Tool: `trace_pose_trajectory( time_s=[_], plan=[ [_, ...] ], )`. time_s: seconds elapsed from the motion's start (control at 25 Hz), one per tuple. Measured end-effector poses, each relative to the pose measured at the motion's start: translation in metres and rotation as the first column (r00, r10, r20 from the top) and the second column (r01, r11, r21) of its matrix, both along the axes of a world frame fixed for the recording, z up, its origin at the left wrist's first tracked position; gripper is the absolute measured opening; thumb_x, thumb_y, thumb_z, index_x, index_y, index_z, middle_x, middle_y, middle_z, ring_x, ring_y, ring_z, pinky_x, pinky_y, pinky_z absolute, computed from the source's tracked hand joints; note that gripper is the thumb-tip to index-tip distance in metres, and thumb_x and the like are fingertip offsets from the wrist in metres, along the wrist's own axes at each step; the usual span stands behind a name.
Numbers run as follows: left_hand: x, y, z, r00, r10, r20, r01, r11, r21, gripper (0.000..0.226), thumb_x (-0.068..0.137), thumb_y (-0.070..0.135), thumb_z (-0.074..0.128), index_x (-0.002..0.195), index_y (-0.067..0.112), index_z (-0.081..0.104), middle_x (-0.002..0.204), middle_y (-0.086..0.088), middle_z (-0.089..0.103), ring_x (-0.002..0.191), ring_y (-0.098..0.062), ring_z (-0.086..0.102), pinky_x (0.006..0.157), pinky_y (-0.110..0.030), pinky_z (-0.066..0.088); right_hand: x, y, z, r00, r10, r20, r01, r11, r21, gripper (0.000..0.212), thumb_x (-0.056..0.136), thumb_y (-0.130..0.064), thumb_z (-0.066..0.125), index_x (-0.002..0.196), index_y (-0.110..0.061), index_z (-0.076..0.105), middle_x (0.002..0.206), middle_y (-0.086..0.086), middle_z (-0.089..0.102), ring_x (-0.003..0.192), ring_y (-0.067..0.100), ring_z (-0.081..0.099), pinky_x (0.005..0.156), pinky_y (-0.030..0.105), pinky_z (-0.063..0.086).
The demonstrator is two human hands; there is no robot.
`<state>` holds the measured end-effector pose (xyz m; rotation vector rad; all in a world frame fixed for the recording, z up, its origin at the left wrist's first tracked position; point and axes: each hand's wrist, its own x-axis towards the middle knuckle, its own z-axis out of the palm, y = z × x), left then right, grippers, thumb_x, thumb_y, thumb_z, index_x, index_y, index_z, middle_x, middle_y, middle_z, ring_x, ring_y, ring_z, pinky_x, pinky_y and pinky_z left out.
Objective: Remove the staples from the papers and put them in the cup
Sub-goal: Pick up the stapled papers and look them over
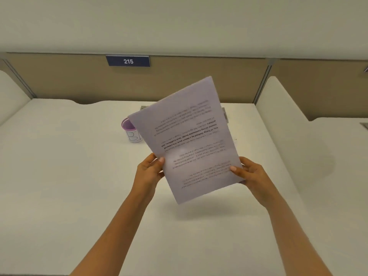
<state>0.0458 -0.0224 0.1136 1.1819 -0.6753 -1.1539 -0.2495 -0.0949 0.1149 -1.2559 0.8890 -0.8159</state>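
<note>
I see both hands up over the white table (59,176), sharing the papers (189,140) between them. My left hand (149,170) pinches the lower left edge: its thumb (161,160) lies flat on the face of the top sheet and the fingers curl behind, out of sight. My right hand (249,174) grips the lower right edge the same way, thumb on the front near the corner, fingers tucked behind the sheets. Neither hand is loose; both are closed on the paper.

The papers are off the table, tilted with the top edge leaning away from me and to the right, and their shadow falls on the surface below. The printed lines read upside down from here. I cannot make out a staple at this blur.

The cup (130,132), white with a purple rim, stands on the table beyond my left hand, its right side hidden behind the sheets. A dark sign reading 215 (128,61) sits on the partition behind.
</note>
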Motion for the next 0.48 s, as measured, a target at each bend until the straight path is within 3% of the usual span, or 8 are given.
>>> trace_pose_trajectory(
  time_s=[0.24, 0.36, 0.48],
  plan=[
    [-0.029, 0.002, 0.0, 0.909, 0.156, -0.387, -0.122, 0.986, 0.111, 0.026, 0.098, 0.008, 0.05, 0.113, 0.021, 0.067, 0.1, 0.004, 0.077, 0.084, -0.015, 0.071, 0.072, -0.032, 0.056, 0.052, 0.048, -0.008, 0.918, -0.226, 0.327, 0.182, 0.97, 0.161, 0.042, 0.083, -0.023, 0.069, 0.123, -0.013, 0.063, 0.126, 0.013, 0.064, 0.116, 0.032, 0.061, 0.092, 0.045, 0.051],
    [-0.045, 0.008, -0.006, 0.877, 0.161, -0.453, -0.112, 0.985, 0.132, 0.027, 0.097, 0.008, 0.051, 0.116, 0.021, 0.065, 0.103, 0.004, 0.076, 0.086, -0.012, 0.073, 0.073, -0.032, 0.056, 0.081, 0.06, -0.001, 0.877, -0.362, 0.317, 0.332, 0.932, 0.145, 0.029, 0.09, -0.013, 0.064, 0.119, -0.011, 0.065, 0.118, 0.01, 0.07, 0.108, 0.027, 0.067, 0.088, 0.041, 0.055],
    [-0.044, 0.018, -0.012, 0.907, 0.138, -0.397, -0.11, 0.99, 0.093, 0.024, 0.095, 0.005, 0.053, 0.11, 0.019, 0.067, 0.103, 0.002, 0.076, 0.086, -0.012, 0.073, 0.086, -0.039, 0.055, 0.074, 0.052, 0.011, 0.889, -0.394, 0.234, 0.387, 0.919, 0.078, 0.024, 0.093, -0.01, 0.059, 0.115, -0.007, 0.066, 0.11, 0.011, 0.073, 0.1, 0.028, 0.069, 0.081, 0.036, 0.059]
  ],
)
